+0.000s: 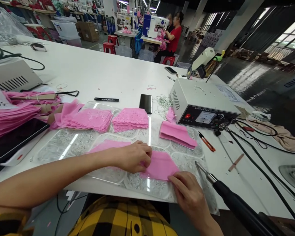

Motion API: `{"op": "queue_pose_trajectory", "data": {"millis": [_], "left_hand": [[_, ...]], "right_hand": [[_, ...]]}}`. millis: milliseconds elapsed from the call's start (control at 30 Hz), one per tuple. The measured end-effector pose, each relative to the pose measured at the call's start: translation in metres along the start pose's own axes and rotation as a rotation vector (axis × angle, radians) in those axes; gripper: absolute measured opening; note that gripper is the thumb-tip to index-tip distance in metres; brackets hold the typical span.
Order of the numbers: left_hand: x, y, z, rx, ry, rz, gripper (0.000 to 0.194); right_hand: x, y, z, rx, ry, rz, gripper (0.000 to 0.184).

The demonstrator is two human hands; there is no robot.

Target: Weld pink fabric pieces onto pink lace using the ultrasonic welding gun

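At back left of the mat [51, 144], lace stack [87, 120], then smaller stack [130, 119] at mid-back. At its front left, pink piece [113, 144], mostly hidden under left arm [64, 175]. Mid-front, left hand [135, 157] curled on panel [161, 165], fingertips covered; cannot tell if pinching. Back right, plain stack [177, 134]. Front right, right hand [189, 189] pinching panel's corner: apparently mid-handling, stacks laid out, panel and piece unstacked. Right edge, tool [233, 202], cut off below.

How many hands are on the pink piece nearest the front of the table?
2. The left hand has curled fingers at the left side of the pink piece; the right hand is at its near right corner. No others show there.
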State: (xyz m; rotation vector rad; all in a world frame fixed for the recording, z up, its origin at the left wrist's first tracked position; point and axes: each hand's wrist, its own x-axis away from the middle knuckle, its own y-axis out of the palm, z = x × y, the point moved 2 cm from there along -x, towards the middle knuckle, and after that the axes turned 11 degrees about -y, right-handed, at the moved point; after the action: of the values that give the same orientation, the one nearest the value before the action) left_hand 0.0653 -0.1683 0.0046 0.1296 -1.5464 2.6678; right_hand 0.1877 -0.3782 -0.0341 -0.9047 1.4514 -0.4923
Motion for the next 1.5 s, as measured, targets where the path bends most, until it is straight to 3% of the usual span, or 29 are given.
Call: {"op": "queue_pose_trajectory", "data": {"millis": [233, 467, 600, 867, 1100, 1500], "left_hand": [[0.000, 0.003, 0.009, -0.143, -0.009, 0.004, 0.008], [-0.002, 0.002, 0.016, -0.222, -0.039, 0.013, 0.009], [-0.022, 0.007, 0.032, -0.155, -0.061, 0.042, 0.010], [-0.067, 0.028, 0.060, -0.013, -0.123, -0.040, 0.017], [-0.078, 0.039, 0.063, 0.011, -0.163, -0.070, 0.008], [-0.079, 0.039, 0.061, 0.037, -0.197, -0.085, 0.018]], "right_hand": [[0.001, 0.000, 0.000, 0.029, 0.000, 0.019, 0.028], [0.007, -0.001, 0.007, 0.067, 0.147, 0.014, 0.024], [0.009, -0.002, 0.008, 0.105, 0.198, 0.032, 0.021], [0.013, -0.006, 0.008, 0.106, 0.250, 0.054, 0.022], [0.016, -0.007, 0.008, 0.097, 0.267, 0.069, 0.021], [0.020, -0.007, 0.006, 0.101, 0.297, 0.105, 0.023]]}}
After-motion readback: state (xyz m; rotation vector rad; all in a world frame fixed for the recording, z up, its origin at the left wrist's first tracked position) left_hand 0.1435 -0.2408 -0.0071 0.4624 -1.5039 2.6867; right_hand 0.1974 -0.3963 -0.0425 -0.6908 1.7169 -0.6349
